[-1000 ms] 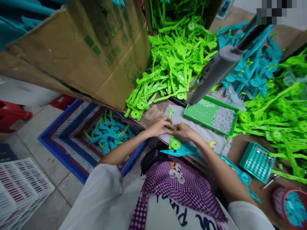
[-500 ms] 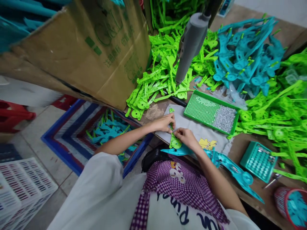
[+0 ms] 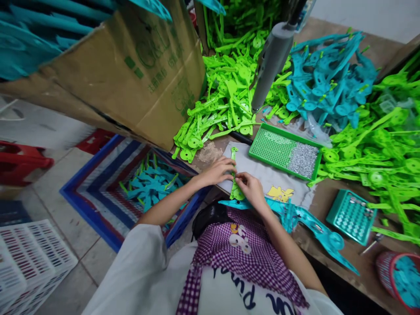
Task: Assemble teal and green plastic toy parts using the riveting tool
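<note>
Both my hands meet over a long green plastic part [image 3: 233, 154] at the table's front edge. My left hand [image 3: 219, 170] has its fingers bent over the part's middle. My right hand [image 3: 251, 188] pinches at the same spot from the right, its fingertips close to the left ones. Whatever small piece may be between the fingertips is too small to make out. Under the green part's round lower end lies a long blue plastic part [image 3: 315, 227], stretching right along the edge. A grey cloth [image 3: 242, 163] with a yellow figure lies beneath.
Behind the cloth sits a green tray [image 3: 272, 151] of small metal pieces. A grey powered driver [image 3: 271, 65] hangs above green and blue part piles [image 3: 328, 83]. At right are a teal holder [image 3: 352, 218] and red basket [image 3: 385, 267]; at left, a carton [image 3: 131, 78] and blue-rimmed crate [image 3: 82, 205].
My left hand's fingers have spread a little and shifted slightly left over the green part. My right hand has moved slightly left. The whole view has shifted slightly.
</note>
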The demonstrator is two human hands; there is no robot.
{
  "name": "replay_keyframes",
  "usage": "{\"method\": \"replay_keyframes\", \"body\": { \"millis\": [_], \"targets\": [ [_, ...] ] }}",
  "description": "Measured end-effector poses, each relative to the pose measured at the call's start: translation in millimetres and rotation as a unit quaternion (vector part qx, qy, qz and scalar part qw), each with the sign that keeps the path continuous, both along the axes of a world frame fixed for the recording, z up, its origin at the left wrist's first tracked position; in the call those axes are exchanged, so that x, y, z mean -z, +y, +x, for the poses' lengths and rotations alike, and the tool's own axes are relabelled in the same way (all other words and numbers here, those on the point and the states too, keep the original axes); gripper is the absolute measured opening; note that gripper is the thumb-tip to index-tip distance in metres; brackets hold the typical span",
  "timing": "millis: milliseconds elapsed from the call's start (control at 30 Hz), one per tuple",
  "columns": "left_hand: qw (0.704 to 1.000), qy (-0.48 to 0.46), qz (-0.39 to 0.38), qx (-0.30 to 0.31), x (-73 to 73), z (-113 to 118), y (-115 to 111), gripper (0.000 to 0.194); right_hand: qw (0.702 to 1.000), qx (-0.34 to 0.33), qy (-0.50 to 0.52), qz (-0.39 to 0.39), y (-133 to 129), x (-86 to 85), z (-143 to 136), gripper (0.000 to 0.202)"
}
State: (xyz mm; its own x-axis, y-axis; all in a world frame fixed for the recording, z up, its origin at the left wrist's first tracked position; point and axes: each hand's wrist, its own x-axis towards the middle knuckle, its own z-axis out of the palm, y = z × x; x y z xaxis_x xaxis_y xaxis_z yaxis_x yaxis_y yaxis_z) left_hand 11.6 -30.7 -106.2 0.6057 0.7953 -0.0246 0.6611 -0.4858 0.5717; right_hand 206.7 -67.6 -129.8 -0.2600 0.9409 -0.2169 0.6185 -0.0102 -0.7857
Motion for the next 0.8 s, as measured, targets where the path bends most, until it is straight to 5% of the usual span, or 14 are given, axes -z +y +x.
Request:
{"method": "replay_keyframes", "body": {
  "millis": [233, 800],
  "targets": [
    [0.994, 0.075, 0.015, 0.081, -13.5, 9, 24, 0.018, 0.999, -0.001, -0.033, 0.008, 5, -2.1, -2, 0.023],
    [0.987, 0.133, 0.026, 0.084, -17.5, 12, 27, 0.019, 0.997, -0.005, -0.048, 0.056, 3, 1.3, -2, 0.024]
  ]
}}
